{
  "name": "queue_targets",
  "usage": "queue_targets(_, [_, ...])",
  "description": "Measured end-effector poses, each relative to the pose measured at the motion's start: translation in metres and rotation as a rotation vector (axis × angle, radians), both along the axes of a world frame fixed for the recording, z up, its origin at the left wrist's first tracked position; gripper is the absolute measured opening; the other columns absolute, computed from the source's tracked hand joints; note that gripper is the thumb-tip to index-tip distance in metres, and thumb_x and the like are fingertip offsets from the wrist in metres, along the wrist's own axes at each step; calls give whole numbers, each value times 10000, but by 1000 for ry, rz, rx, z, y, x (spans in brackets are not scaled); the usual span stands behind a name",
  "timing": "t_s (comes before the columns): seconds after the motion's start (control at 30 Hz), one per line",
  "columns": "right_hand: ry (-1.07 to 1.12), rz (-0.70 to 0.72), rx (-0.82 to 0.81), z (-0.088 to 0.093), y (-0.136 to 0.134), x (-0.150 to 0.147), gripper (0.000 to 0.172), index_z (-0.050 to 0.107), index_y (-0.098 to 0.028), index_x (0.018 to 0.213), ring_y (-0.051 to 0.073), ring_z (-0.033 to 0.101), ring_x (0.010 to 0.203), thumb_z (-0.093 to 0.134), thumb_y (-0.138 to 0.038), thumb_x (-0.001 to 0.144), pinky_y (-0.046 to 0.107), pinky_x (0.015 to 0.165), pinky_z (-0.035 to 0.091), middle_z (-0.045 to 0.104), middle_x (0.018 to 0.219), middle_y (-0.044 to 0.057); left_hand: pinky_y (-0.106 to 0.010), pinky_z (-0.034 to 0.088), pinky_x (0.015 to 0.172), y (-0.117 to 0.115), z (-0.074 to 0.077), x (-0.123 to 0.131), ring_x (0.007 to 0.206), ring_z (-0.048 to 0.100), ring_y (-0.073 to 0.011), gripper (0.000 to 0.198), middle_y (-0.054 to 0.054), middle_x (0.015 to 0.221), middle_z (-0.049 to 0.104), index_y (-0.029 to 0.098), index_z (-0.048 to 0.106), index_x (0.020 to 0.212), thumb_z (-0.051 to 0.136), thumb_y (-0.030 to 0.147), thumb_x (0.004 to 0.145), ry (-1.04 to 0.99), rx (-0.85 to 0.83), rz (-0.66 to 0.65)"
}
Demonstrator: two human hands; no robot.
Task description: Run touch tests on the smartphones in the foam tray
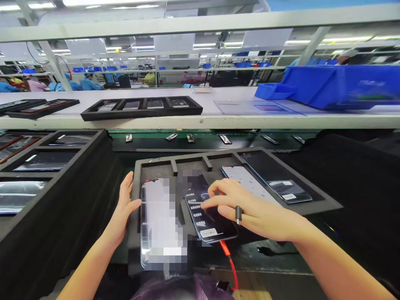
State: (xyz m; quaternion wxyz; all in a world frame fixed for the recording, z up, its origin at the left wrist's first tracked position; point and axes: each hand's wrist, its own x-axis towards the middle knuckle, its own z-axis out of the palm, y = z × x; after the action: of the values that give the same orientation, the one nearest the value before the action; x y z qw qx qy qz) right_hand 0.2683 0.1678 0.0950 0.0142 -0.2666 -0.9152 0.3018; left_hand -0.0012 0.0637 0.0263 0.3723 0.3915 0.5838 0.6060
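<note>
A black foam tray [325, 204] in front of me holds several phones side by side. My left hand [123, 210] rests flat and open against the tray's left edge, its thumb touching the leftmost phone [162, 221], whose screen is lit. My right hand [246, 206] lies over the second phone [206, 212], fingers stretched, fingertips touching its dark screen with lines of text. A small black plug [238, 213] sticks out between two fingers of that hand. A red cable [229, 260] runs from this phone's bottom end. Two more phones [250, 183] [281, 183] lie to the right.
At the left stands a stack of black trays [46, 166] with phones. A white shelf [200, 121] above carries another black tray [140, 109] and blue bins [337, 85]. Small parts [225, 138] lie on the green belt behind. Workers sit in the background.
</note>
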Motion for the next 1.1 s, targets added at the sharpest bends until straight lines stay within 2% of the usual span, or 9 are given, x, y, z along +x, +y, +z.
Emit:
queue_targets(0.13, [-1,-106,143,-1,3,-7,432,567,-291,1206,247,388,1077,297,-483,929,473,980,317,487,1077,80,-424,99,1152,-1,7,7,1390,152,-209,735,-30,1507,199,270,208,1396,530,364,742,-15,-12,31])
queue_targets(0.3, [-49,-127,201,-5,8,-12,439,536,-303,1250,248,397,1062,290,-479,931,482,978,309,490,1084,83,-420,218,1128,1,-3,-2,1391,154,-244,779,-16,1492,236,305,226,1384,585,441,706,-24,-19,5])
queue_targets(0.5, [-82,-106,266,-11,11,-16,445,547,-287,1242,256,416,1076,284,-474,935,525,987,289,488,1107,93,-400,227,1128,2,-8,-5,1382,181,-204,763,-5,1463,284,330,215,1385,586,425,725,-46,-5,-4])
queue_targets(0.6, [-71,-123,278,-10,9,-15,447,559,-256,1228,256,415,1083,292,-462,935,510,984,308,493,1102,101,-427,289,1099,0,-9,-5,1373,209,-243,742,-15,1469,272,329,233,1380,578,462,736,-42,-12,-26])
queue_targets(0.67, [-31,-154,308,-9,6,-10,437,552,-244,1231,253,416,1078,305,-447,933,498,977,328,498,1100,100,-469,262,1104,-7,-12,-3,1367,218,-271,682,-24,1474,265,323,298,1348,570,488,744,-6,-2,-2])
queue_targets(0.77, [61,-222,407,-12,-2,4,400,550,-256,1213,255,421,1075,329,-430,928,492,945,364,505,1106,93,-470,178,1127,-29,-16,9,1351,254,-263,439,-15,1445,325,306,474,1211,528,459,803,197,123,126])
queue_targets(0.87, [146,-246,544,-20,-16,18,331,561,-280,1161,230,469,1005,339,-378,935,495,917,368,528,1046,79,-391,223,1105,-52,-19,27,1318,315,-225,248,-9,1387,399,281,558,1066,434,395,885,517,332,217])
queue_targets(1.0, [262,-138,745,-32,-37,28,267,550,-242,1121,165,531,879,352,-271,943,477,994,276,560,923,47,-381,194,1112,-60,-22,35,1335,275,-229,263,-64,1351,389,215,567,1030,363,330,912,995,550,102])
queue_targets(1.1, [345,-61,860,-36,-49,29,246,546,-180,1081,138,550,780,347,-227,945,410,965,307,582,841,35,-418,143,1121,-53,-22,30,1333,258,-249,258,-110,1318,372,172,572,1005,367,280,893,1241,636,58])
